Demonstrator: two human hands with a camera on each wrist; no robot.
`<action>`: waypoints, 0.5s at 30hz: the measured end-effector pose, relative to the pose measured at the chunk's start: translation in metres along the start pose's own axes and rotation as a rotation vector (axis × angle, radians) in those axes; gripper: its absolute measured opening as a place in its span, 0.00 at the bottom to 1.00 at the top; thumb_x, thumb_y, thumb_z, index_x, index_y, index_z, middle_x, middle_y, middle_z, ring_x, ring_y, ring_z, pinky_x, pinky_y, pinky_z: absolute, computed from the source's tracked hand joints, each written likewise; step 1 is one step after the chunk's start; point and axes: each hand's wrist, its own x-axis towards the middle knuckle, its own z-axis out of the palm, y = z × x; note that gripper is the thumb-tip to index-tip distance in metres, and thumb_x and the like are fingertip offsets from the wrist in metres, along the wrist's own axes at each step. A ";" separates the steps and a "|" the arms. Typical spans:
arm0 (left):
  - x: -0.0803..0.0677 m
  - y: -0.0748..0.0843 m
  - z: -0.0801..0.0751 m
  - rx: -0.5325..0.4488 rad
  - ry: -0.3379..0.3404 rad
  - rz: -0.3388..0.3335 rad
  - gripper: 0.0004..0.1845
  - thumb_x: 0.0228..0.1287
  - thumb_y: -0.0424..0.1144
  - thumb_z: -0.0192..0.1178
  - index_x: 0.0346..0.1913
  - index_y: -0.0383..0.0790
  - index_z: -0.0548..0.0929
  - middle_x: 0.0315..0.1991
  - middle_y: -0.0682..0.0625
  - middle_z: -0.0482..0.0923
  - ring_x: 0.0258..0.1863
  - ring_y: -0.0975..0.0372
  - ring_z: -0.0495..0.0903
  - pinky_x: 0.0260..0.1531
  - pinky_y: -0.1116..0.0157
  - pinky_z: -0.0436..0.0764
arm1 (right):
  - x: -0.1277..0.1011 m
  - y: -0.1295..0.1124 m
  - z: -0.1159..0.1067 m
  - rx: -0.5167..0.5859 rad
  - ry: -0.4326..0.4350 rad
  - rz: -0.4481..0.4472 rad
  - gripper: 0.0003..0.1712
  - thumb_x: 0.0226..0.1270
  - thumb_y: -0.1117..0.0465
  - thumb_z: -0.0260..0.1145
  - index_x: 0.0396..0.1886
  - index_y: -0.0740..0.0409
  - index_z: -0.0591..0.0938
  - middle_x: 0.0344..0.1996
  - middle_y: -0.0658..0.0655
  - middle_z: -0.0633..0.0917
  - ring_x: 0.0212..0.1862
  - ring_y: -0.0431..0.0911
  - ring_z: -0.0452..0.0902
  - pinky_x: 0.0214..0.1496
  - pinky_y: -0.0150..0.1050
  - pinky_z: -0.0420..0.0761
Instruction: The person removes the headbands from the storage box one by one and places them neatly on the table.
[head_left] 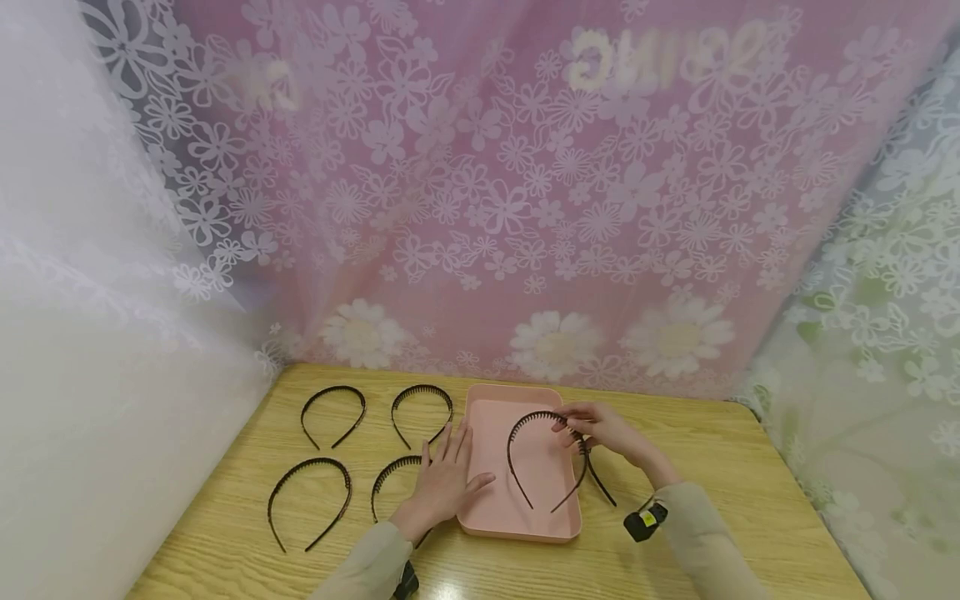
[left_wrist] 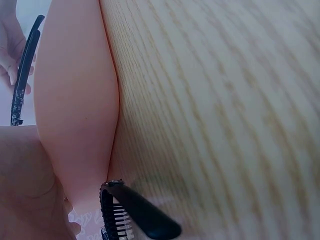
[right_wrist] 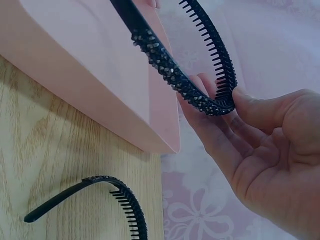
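Observation:
A black toothed headband with glittery stones is pinched between the thumb and fingers of my right hand. In the head view it shows over the pink tray. The right wrist view shows the pinch on the curved band, with its comb teeth facing inward. My left hand rests with fingers spread at the tray's left edge. A headband lies partly hidden beneath that hand and wrist. Another headband is on the table right of the tray, mostly covered by my right hand and the held one.
More black headbands lie left of the tray: one at the back left, one nearer the tray and one at the front left. Flower-printed curtains enclose the wooden table at the back and sides.

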 end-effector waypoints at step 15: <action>0.001 0.000 0.001 0.021 -0.025 -0.015 0.47 0.74 0.63 0.51 0.80 0.32 0.53 0.82 0.40 0.46 0.80 0.42 0.46 0.71 0.31 0.49 | -0.009 -0.007 -0.007 0.023 0.013 0.023 0.24 0.83 0.68 0.48 0.72 0.75 0.66 0.58 0.78 0.77 0.51 0.70 0.80 0.50 0.60 0.83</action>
